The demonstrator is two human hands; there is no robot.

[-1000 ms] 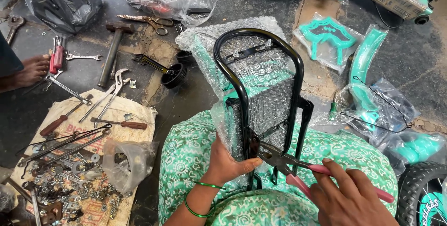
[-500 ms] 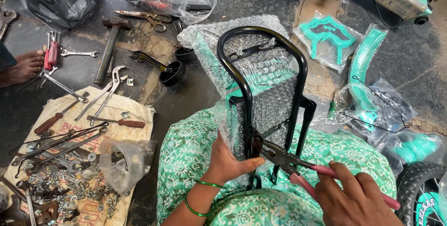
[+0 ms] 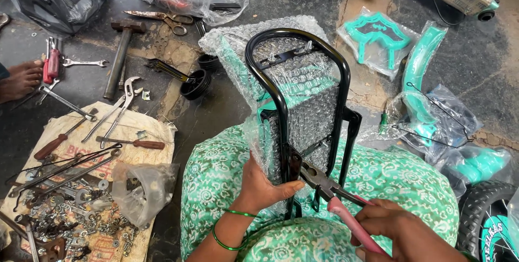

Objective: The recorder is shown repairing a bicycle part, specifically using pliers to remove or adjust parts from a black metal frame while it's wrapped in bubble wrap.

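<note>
Soft, even daylight falls from above on everything in front of me, bright enough that nothing sits in deep shade. Shadows on the grey floor (image 3: 259, 105) are short and faint, hugging the hammer (image 3: 121, 56) and the spanners. The bubble wrap (image 3: 303, 94) around the black metal rack (image 3: 294, 105) throws back small white glints, and the plastic bags along the floor's far edge shine with milky glare. The picture is sharp in the middle. My right hand (image 3: 403, 235) and my left hand (image 3: 265, 189) look slightly soft. Straight lines bend a little toward the corners, and the lower left corner is dimmer.
</note>
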